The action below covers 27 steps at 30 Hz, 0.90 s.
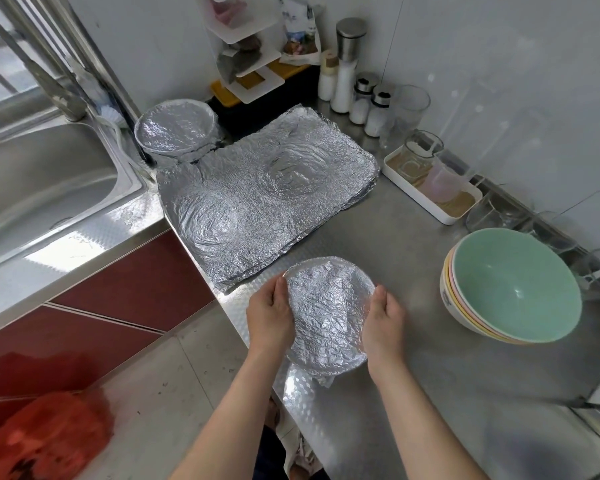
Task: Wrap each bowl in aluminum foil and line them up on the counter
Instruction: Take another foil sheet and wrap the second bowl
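Note:
A bowl covered in crinkled foil sits at the near edge of the steel counter. My left hand cups its left rim and my right hand cups its right rim, fingers curled around the foil edge. A second foil-wrapped bowl stands at the back left, next to the sink. A stack of flat foil sheets with round bowl imprints lies between them. Unwrapped stacked bowls, green on top, rest at the right.
A steel sink lies left of the counter. Spice jars, a glass cup and a white tray with containers line the back wall. A white rack stands in the corner. Something red lies on the floor.

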Available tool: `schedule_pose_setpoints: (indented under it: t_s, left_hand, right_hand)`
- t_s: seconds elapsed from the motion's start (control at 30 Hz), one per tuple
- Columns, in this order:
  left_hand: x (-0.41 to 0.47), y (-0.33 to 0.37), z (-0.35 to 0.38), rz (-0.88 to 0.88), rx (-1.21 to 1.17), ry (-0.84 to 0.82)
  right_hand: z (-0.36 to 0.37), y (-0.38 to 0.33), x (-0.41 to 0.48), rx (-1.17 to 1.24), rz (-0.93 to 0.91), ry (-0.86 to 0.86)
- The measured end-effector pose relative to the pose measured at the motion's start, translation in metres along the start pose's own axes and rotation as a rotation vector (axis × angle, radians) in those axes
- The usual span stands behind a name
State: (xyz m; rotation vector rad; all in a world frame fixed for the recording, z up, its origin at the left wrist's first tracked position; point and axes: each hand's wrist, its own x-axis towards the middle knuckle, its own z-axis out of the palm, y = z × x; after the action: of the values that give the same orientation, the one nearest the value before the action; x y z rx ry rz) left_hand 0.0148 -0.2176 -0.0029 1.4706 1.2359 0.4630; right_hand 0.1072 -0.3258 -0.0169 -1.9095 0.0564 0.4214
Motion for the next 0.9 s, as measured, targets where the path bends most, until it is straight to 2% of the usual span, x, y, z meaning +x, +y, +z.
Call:
schedule_pose_setpoints:
  t_s: [0.1, 0.2, 0.27, 0.37, 0.5, 0.6, 0.67, 0.77, 0.9]
  left_hand:
    - [0.001, -0.006, 0.0, 0.002, 0.0, -0.025]
    - [0.0, -0.001, -0.003, 0.031, 0.078, -0.062]
    - [-0.001, 0.004, -0.006, 0.145, 0.165, -0.046]
    - [0.002, 0.006, -0.005, 0.332, 0.431, -0.065]
    - [0.0, 0.003, 0.0, 0.349, 0.682, -0.125]
    - [0.0, 0.002, 0.0, 0.374, 0.722, -0.128]
    - [0.001, 0.001, -0.001, 0.354, 0.65, -0.12]
    - [0.0, 0.001, -0.004, 0.309, 0.478, -0.073]
    - [-0.004, -0.001, -0.005, 0.27, 0.35, -0.078]
  right_hand:
    - [-0.001, -0.003, 0.0, 0.015, -0.016, -0.041]
    - [-0.011, -0.013, 0.003, -0.001, -0.026, -0.154]
    - [-0.021, -0.023, 0.008, -0.133, -0.14, -0.214]
    - [-0.022, -0.031, 0.016, -0.362, -0.254, -0.314]
    - [-0.012, -0.026, 0.02, -0.519, -0.301, -0.364]
    - [-0.01, -0.023, 0.022, -0.522, -0.353, -0.334]
    - [-0.011, -0.023, 0.025, -0.407, -0.294, -0.356]
    - [-0.014, -0.025, 0.035, -0.057, -0.026, -0.387]
    - [-0.015, -0.025, 0.049, 0.05, 0.254, -0.436]
